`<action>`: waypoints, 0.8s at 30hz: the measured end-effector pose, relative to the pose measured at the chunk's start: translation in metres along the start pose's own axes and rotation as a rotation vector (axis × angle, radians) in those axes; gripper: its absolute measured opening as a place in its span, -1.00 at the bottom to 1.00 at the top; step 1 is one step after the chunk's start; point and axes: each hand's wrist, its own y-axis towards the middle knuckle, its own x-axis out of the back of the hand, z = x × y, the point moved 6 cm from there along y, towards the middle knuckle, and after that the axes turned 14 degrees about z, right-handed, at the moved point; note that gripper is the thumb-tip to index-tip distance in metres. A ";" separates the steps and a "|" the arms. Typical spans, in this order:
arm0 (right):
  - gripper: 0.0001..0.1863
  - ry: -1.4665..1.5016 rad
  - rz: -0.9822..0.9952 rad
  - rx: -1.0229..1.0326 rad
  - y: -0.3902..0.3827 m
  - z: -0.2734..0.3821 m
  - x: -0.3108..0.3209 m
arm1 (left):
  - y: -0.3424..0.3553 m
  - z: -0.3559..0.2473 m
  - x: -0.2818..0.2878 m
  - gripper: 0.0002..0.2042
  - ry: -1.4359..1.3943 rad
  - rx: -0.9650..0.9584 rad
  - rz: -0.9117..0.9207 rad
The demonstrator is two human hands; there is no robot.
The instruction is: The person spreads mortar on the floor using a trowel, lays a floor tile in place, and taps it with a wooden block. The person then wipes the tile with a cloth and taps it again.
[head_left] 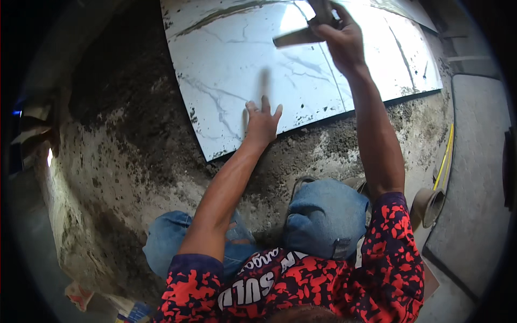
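Note:
Large white marble-veined tiles [215, 81] lie side by side over a bed of rough, dark mortar [151, 118]. My left hand [261, 124] is at the near edge of the closest tile, fingers spread and pointing away from me. A blurred reflection or shadow of a finger shows on the glossy surface ahead of it. Over the far side of the tiles, my right hand [344, 40] is closed around a hammer-like tool [296, 38]. A thick brown bar of the tool points left from the grip; another part runs up past the frame's top edge. Its exact kind is unclear.
My bent knees in jeans [326, 215] are close to the mortar. At the right are a round pipe-like piece [429, 207], a yellow strip [444, 159] and a grey slab [479, 161]. A torn bag [81, 296] lies at the lower left. Crumbs dot the tiles.

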 end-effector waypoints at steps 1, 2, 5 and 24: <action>-0.52 -0.067 -0.021 0.008 0.001 0.022 -0.007 | -0.004 -0.002 0.006 -0.12 0.011 -0.019 -0.035; -0.51 -0.089 0.036 -0.059 0.005 -0.007 0.000 | 0.000 -0.009 0.010 -0.12 0.020 -0.019 -0.129; -0.45 -0.381 0.141 -0.235 0.017 -0.037 -0.033 | -0.001 -0.011 0.004 -0.46 -0.007 -0.038 -0.062; -0.37 -0.428 0.313 -0.296 0.049 -0.016 -0.127 | 0.015 0.025 0.026 -0.36 -0.351 -0.071 0.108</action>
